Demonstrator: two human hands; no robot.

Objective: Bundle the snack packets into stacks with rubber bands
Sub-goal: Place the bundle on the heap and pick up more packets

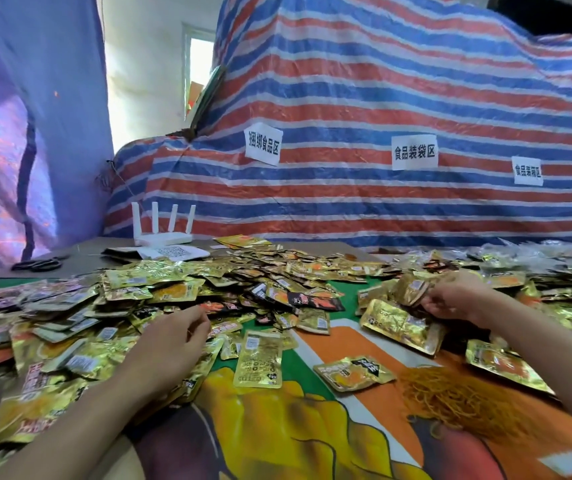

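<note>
a big heap of snack packets (pixel 160 289) covers the table, too many to count. most are gold and a few are black and red. the heap is thick on the left and at the back, and it runs off to the right too. in the middle the bright cloth (pixel 277 427) shows, orange, green and yellow.

the right hand (pixel 450 297) is curled round a small stack of gold packets (pixel 410 292), held just over the table. i cannot tell how many are in the stack. the left hand (pixel 170 341) lies palm down on the heap, fingers bent. its fingertips are hidden, so i cannot tell if it holds anything.

between the two arms a flat packet (pixel 258 358) and a tilted packet (pixel 353 372) lie by themselves on the cloth. one tangled pile of orange rubber bands (pixel 450 400) sits just beside the tilted packet, near the right arm.

at the back left stands one white router (pixel 163 233) with four sticks pointing up. a paper (pixel 170 252) with a square code lies in front of it, touching the heap. one pair of black scissors (pixel 38 263) lies further left.

behind the table hangs a striped sheet (pixel 381 98), red, blue and white. four white signs (pixel 414 152) are stuck on it, and the last one is cut off at the edge. a blue sheet (pixel 18 133) hangs on the left.
</note>
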